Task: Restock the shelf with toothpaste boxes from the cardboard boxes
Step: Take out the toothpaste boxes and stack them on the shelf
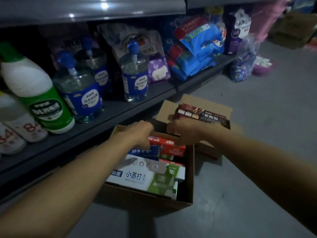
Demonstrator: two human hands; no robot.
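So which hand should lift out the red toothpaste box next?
Probably the right hand: its fingers already curl over the end of the red toothpaste box, while the left hand reaches in beside the blue box.

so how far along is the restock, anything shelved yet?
Done: no toothpaste shows on the shelf, only bottles and bags. In hand: both hands reach into the near cardboard box; the right hand has its grip on a red toothpaste box; the left hand grip is hidden. Left: both cartons look stocked.
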